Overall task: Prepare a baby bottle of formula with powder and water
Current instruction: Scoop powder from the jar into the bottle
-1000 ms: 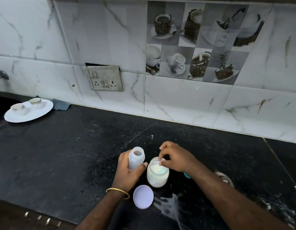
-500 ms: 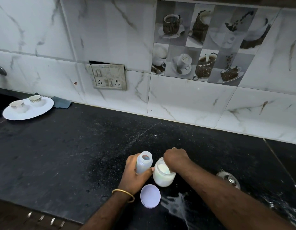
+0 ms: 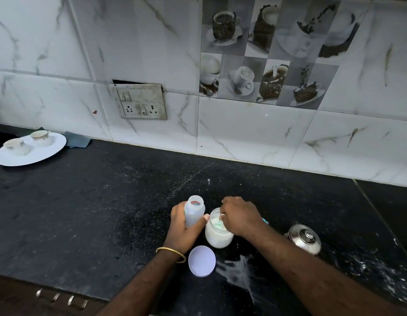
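Head view: open bottle (image 3: 194,212) looks empty — jar (image 3: 218,236) holds white powder.

Your left hand (image 3: 183,229) grips a bottle (image 3: 194,210) of cloudy, translucent plastic with a matt look. Just right of it, at lower centre of the frame, your jar (image 3: 218,236) is clear and glossy, packed with fine white powder. Its lid (image 3: 202,260) lies flat, smooth matt plastic in pale lilac. The counter (image 3: 84,201) is dark speckled stone, dusted white. At lower right your pot (image 3: 305,239) is polished, mirror-bright metal. The wall tiles (image 3: 243,133) are glossy marbled ceramic.
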A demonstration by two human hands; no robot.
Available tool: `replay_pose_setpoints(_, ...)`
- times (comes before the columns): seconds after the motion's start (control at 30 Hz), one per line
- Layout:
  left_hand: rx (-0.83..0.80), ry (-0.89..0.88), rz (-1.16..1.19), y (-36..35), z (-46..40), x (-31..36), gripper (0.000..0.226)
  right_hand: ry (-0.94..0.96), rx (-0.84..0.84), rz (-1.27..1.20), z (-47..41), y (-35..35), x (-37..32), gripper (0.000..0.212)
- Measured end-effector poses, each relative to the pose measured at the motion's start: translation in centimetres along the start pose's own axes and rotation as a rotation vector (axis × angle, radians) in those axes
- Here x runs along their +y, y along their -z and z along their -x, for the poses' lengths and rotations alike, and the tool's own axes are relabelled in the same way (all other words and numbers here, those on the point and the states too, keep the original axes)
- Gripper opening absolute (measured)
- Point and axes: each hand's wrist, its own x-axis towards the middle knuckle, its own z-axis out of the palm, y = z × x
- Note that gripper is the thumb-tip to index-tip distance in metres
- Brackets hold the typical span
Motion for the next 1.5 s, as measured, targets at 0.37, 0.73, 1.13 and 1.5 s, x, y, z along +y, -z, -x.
replay_pose_setpoints(0.37, 0.035, 0.012, 0.008, -0.2, 0.5, 0.4, 0.04, -0.134, -0.093, -0.27, -0.6, -1.7, -0.1, 0.028)
replay_pose_setpoints(0.73, 0.048, 0.035, 0.003, 0.0, 0.2, 0.8, 0.043, -0.344, -0.076, -0.856, 0.8, 0.6, 3.5, 0.021)
replay_pose_setpoints(1.13, 0.031, 0.032, 0.008, 0.1, -0.1, 1.4, 0.043, -0.462, -0.02, -1.147, 2.9, 0.7, 5.1, 0.021)
replay_pose_setpoints(1.5, 0.001, 0.008, 0.007, 0.1, -0.3, 2.0, 0.036, -0.39, 0.076, -0.98, 3.3, -0.4, 4.8, 0.028)
